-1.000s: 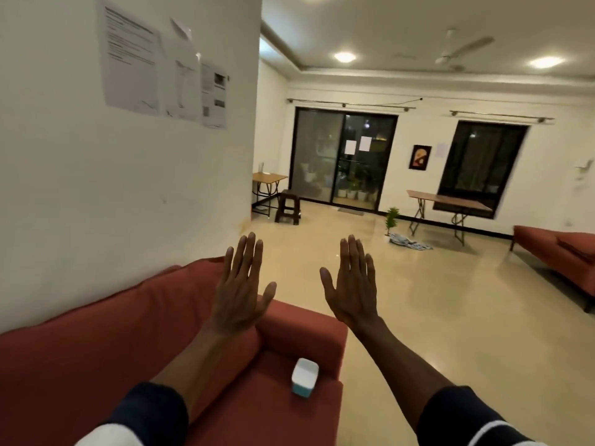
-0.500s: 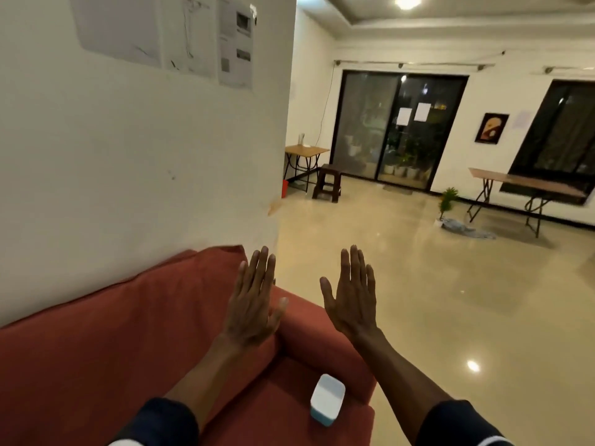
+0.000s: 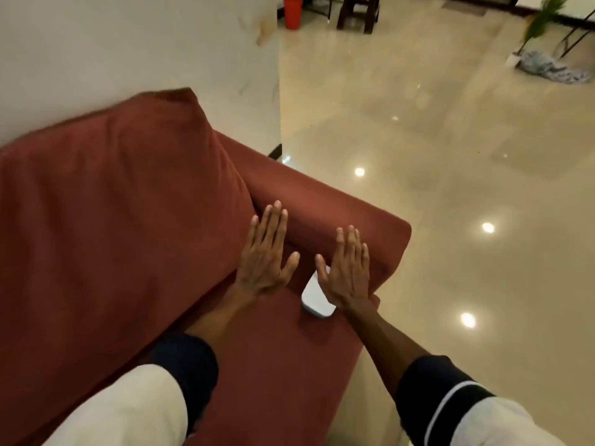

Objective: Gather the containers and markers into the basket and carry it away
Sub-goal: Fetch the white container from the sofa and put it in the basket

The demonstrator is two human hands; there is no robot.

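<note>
The view has tipped down from the far room to the sofa seat (image 3: 273,365); the wall papers, glass doors and far tables of half a second ago have left the frame. Both hands sit lower in the frame than before, over the seat by the armrest (image 3: 322,214). No basket, markers or containers are in view, so the gathering appears not yet begun. At 6 o'clock, two dark-cuffed sleeves enter. Just right of centre, a white box (image 3: 314,300) lies on the seat, partly hidden under the right hand (image 3: 347,275); whether it counts as a container cannot be told. The left hand (image 3: 265,259) hovers just left of it. Both hands are flat, palms down, fingers straight and spread wide, holding nothing. Farther off, at 12 o'clock stands a red bucket (image 3: 293,11); at 2 o'clock, a plant (image 3: 541,20).
</note>
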